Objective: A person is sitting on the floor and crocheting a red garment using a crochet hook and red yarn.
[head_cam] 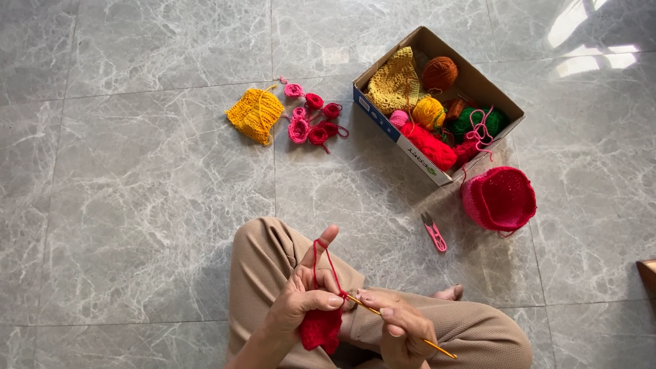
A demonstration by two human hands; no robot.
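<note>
Your left hand (304,297) pinches the red crochet piece (321,329) while your right hand (403,331) grips the crochet hook (400,324), both closed tight.

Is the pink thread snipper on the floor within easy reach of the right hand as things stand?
Probably yes: the snipper lies on bare floor just ahead of the right hand, nothing between, though that hand holds the crochet hook.

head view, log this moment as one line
left hand: holds red crochet piece, yarn over finger | right hand: holds crochet hook | floor: yarn box

Grey marble floor tiles (137,205) (sunlit top right).
</note>
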